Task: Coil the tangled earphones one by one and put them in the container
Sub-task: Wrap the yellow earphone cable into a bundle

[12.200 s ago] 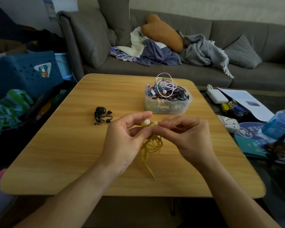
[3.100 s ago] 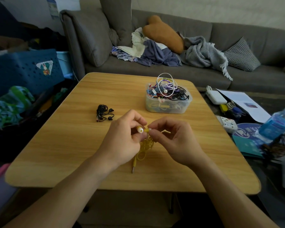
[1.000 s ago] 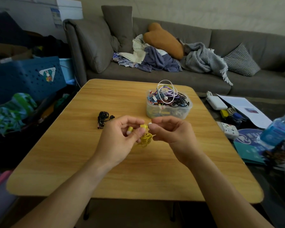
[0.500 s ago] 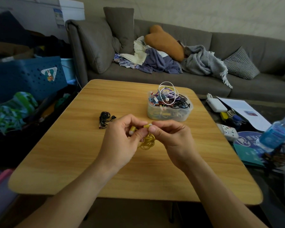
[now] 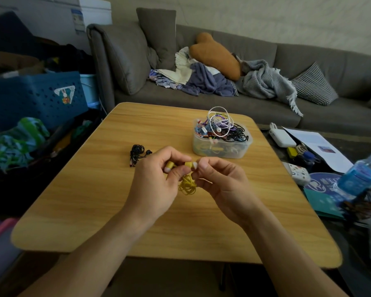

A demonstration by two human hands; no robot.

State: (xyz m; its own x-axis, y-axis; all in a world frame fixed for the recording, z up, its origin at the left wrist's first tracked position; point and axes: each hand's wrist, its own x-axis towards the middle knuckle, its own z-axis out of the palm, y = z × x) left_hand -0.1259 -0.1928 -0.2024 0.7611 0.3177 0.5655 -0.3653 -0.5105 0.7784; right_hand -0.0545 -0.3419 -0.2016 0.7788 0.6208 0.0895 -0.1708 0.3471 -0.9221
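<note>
Both hands, left hand (image 5: pixel 156 179) and right hand (image 5: pixel 223 183), pinch the yellow earphones (image 5: pixel 187 183), nearly coiled, above the tabletop (image 5: pixel 94 200). Beyond this grip the container (image 5: pixel 221 144) looks full; black earphones (image 5: pixel 136 154) lie to its left, probably still to go in.

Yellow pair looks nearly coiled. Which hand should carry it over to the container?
Right, probably. The right hand already pinches the yellow earphones and sits on the container side, just short of it. The left hand also grips them but would have to cross over.

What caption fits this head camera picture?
Both hands coil yellow earphones near the full container.
</note>
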